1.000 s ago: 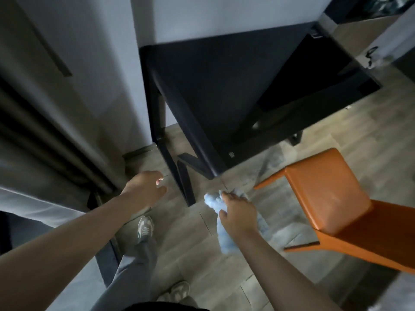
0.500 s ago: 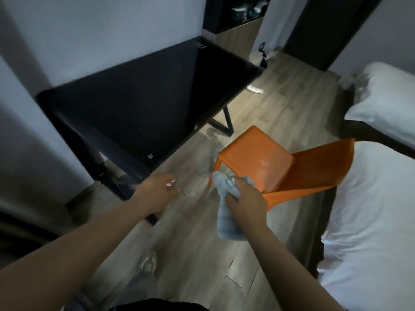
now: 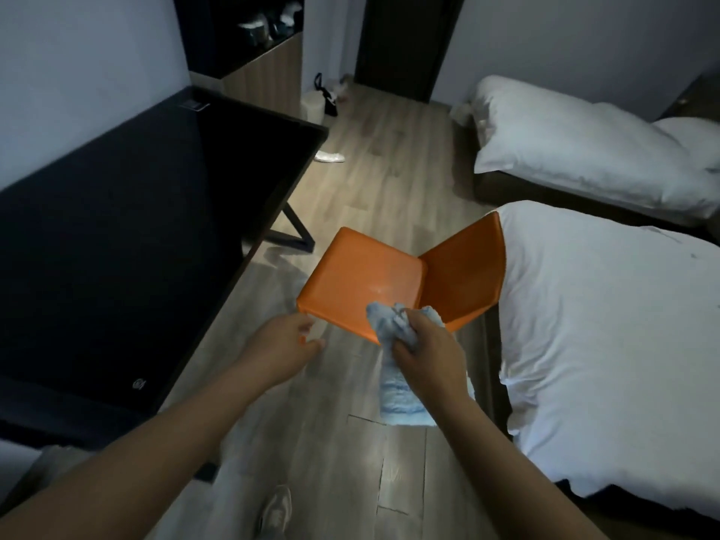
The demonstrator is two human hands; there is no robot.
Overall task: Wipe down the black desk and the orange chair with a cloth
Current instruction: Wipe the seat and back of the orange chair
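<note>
The orange chair (image 3: 362, 282) stands on the wooden floor in the middle of the view, its backrest against the near bed. My right hand (image 3: 426, 350) is closed around a light blue cloth (image 3: 393, 383), which is bunched at the seat's near right corner and hangs down below the hand. My left hand (image 3: 282, 342) is empty with fingers apart, its fingertips at the seat's near left corner. The black desk (image 3: 117, 243) fills the left side, its glossy top bare.
Two beds with white bedding, the near bed (image 3: 607, 344) and the far bed (image 3: 584, 150), line the right side. A wooden cabinet (image 3: 269, 76), a white bin (image 3: 313, 107) and a dark doorway (image 3: 405, 40) are at the back. A white item (image 3: 329, 157) lies on the floor.
The view has swung right from the desk's end to the chair and beds. Both hands have moved forward to the chair seat's near edge, the cloth still held.
</note>
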